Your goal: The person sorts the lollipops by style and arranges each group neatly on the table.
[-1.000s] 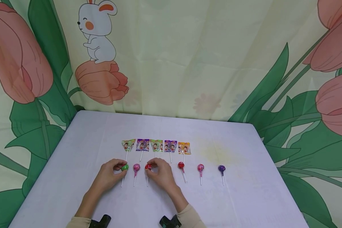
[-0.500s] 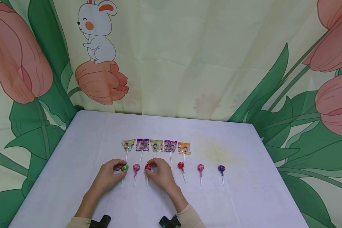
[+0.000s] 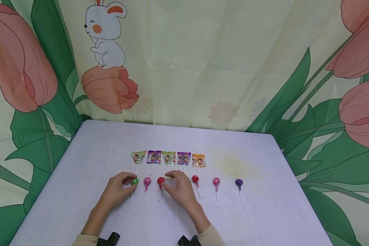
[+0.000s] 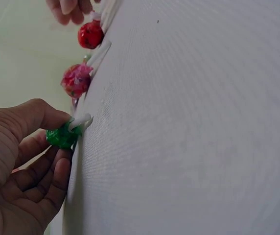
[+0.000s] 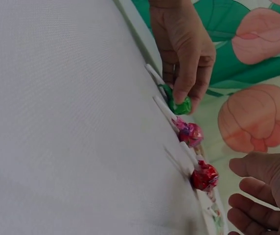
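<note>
Head view: the left hand (image 3: 120, 188) pinches a round, green, shiny-wrapped lollipop (image 3: 135, 181) on the white cloth-covered table (image 3: 264, 212). The right hand (image 3: 182, 191), thumb and fingers spread wide, is just beside a round, red, shiny-wrapped lollipop (image 3: 160, 180); 1 round, pink, shiny-wrapped lollipop (image 3: 147, 181) lies between those 2.

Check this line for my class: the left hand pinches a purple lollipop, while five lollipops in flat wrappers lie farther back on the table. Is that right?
Not quite: the left hand pinches a green lollipop, not a purple one, as the left wrist view shows. Five lollipops in flat wrappers do lie farther back on the table.
</note>
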Available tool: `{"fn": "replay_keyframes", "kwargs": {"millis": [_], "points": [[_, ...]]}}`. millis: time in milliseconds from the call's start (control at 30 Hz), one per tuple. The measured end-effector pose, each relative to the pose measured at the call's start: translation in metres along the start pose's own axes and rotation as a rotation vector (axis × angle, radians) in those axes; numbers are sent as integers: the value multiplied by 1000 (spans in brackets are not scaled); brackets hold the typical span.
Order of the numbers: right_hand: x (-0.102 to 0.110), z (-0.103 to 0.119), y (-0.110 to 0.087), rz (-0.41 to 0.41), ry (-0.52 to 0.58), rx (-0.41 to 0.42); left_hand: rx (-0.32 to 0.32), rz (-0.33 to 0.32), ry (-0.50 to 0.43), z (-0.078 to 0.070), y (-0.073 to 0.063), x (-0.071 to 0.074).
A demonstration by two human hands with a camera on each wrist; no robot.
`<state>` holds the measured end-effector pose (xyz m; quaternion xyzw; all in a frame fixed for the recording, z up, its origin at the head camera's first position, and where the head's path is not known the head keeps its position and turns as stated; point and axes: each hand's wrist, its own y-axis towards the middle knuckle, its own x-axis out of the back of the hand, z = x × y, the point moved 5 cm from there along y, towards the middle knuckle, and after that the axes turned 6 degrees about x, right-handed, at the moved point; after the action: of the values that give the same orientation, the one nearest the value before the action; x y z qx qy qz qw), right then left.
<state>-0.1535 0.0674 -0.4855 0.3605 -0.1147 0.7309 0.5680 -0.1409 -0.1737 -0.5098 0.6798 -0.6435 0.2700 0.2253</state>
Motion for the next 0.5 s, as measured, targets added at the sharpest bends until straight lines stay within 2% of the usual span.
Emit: {"fn": "replay_keyframes", "kwargs": {"millis": [133, 500], "points": [[9, -4, -3, -36, -16, 7, -1, 0, -4, 0, 0, 0], [35, -19, -9, -97, -2, -87, 8, 2, 0, -1, -1, 0]]}}
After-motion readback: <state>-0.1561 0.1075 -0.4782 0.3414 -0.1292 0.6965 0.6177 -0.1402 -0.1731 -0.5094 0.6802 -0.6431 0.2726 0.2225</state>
